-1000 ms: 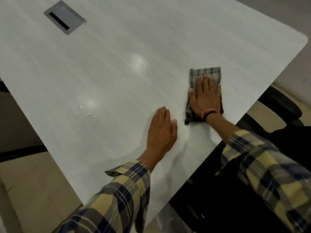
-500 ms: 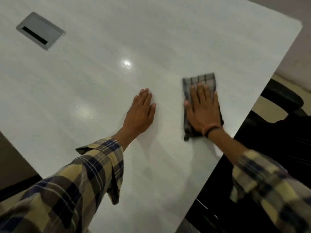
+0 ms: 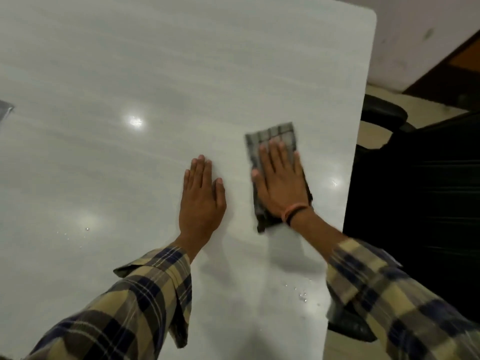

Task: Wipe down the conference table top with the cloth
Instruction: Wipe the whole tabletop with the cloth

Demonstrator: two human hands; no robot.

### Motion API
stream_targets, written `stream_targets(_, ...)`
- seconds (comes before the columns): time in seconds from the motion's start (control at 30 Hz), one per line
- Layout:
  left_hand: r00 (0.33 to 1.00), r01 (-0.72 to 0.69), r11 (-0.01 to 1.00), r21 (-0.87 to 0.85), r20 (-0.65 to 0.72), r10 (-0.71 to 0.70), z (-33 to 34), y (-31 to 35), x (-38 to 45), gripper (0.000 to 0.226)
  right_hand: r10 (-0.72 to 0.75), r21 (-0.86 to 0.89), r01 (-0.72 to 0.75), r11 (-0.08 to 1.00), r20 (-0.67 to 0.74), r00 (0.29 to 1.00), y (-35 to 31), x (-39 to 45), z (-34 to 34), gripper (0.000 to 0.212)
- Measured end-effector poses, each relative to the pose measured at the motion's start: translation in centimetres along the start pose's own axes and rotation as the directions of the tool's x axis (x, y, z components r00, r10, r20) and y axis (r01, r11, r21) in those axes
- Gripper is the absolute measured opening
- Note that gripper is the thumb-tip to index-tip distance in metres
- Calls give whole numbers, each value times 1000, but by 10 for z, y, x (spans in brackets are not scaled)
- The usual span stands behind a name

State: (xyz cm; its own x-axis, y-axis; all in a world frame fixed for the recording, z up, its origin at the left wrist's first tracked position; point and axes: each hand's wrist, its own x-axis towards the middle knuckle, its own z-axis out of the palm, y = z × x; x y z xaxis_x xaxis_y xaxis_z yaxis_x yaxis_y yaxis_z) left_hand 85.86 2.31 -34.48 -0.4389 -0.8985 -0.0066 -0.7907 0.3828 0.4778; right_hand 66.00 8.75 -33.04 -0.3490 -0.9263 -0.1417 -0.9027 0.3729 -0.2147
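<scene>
A pale grey conference table top [image 3: 130, 61] fills most of the view. A folded grey checked cloth [image 3: 275, 135] lies flat on it near the right edge. My right hand [image 3: 281, 183] presses palm-down on the cloth, fingers spread, covering its middle. My left hand [image 3: 201, 198] rests flat on the bare table just left of the cloth, fingers together, holding nothing. Small water drops [image 3: 301, 297] sit near the table's near right edge, and more drops [image 3: 78, 233] lie at the left.
A black office chair [image 3: 415, 190] stands against the table's right edge, its armrest [image 3: 381, 114] behind it. A metal cable box corner [image 3: 5, 110] shows at the far left. Tiled floor [image 3: 374, 131] and a wall [image 3: 402, 35] lie beyond the rounded table corner.
The view has swung so the table's right edge now runs nearly upright. My left hand slid forward beside the cloth. My right hand stayed pressed on the cloth.
</scene>
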Motion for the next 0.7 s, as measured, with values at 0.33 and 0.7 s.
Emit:
stream_targets(0.33, 999, -43, 999, 20, -18, 44, 1, -5, 2, 59, 437, 21, -436, 900, -66, 897, 62, 0, -20, 72)
stream_targets(0.7, 999, -46, 999, 8, -19, 46, 2, -6, 1, 58, 106, -52, -104, 993, 31, 994, 15, -119, 12, 67)
